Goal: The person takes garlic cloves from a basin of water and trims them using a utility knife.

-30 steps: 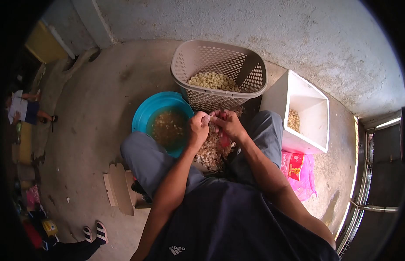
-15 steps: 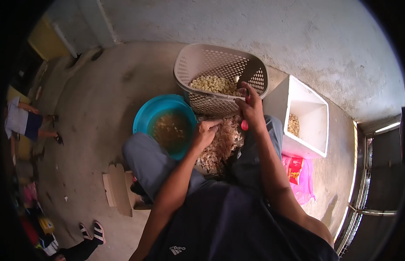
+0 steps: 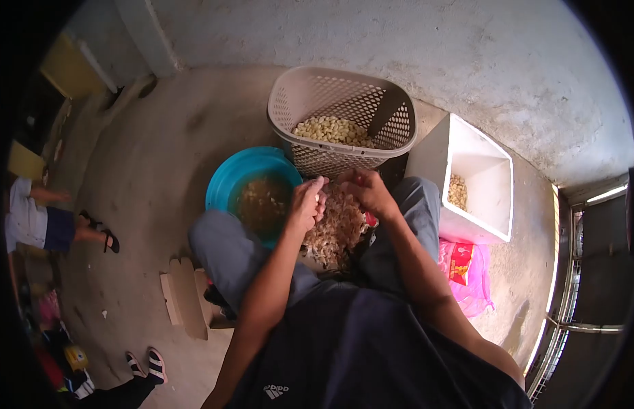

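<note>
My left hand is closed in a pinch on a small pale garlic clove, held over a heap of papery skins between my knees. Close beside it, my right hand is closed around a small knife, whose red handle shows below the palm; its blade cannot be made out. Just beyond my hands stands a grey perforated basket with many peeled cloves inside. To the left, a blue basin holds cloudy water with cloves in it.
A white foam box with some cloves stands at the right, a pink bag in front of it. An opened cardboard box lies by my left leg. Other people's legs and feet show at the left.
My right hand has come back from above the basket's edge to beside my left hand. My left hand has turned and drawn its fingers up. A person at the left has shifted.
</note>
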`<state>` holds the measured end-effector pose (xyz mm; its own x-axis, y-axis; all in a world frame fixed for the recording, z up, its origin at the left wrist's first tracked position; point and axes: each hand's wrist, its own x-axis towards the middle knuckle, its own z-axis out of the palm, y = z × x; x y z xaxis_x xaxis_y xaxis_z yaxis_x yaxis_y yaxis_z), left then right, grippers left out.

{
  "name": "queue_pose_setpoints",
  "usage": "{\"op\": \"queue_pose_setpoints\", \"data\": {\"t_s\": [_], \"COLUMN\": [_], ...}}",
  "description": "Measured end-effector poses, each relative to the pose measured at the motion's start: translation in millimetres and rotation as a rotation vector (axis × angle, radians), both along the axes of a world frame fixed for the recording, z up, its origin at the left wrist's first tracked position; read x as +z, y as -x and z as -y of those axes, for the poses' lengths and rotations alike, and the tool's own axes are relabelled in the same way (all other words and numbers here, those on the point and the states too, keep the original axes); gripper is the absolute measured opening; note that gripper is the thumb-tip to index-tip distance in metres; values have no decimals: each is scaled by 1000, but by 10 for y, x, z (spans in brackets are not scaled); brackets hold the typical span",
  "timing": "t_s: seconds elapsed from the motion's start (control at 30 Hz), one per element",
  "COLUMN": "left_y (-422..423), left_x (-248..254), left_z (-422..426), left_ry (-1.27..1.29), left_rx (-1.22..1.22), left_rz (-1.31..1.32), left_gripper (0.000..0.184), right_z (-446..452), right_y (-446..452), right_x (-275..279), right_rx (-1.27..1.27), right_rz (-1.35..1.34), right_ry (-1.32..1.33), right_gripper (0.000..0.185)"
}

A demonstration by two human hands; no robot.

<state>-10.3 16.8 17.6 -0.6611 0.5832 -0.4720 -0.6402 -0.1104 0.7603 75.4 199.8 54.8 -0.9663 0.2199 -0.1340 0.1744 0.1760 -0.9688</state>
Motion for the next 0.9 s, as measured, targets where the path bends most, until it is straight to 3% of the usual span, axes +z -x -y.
{"op": "queue_pose_setpoints", "data": {"t_s": [0.17,0.37,0.47,0.6,0.7,0.77,0.83,0.9], "left_y": [53,27,-7,-27,68,142,106,48], "left_x": [-241,-242,-92,-155,-506,-753,-514,-288], "left_z": [8,-37,-40,-36,-59,-104,-68,-35], "left_ry": [-60,-149,-154,-239,-341,-470,-383,-299], "left_rx": [49,143,181,194,159,146,84,66], "left_rz": [118,155,273,368,345,335,217,131], "left_gripper": [61,81,84,73,58,48,35,25], "right_z": [499,658,658,590,449,436,404,318], "right_y": [-41,-28,-50,-46,66,78,107,103], "right_x": [175,98,68,66,-149,-130,-120,-100], "right_rx": [267,209,264,295,248,84,-39,-116], "right_rz": [-167,-217,-250,-293,-407,-181,-85,-59], "right_ry": [-359,-571,-643,-695,-562,-33,394,412], "right_gripper": [34,42,37,32,28,24,17,18]}}
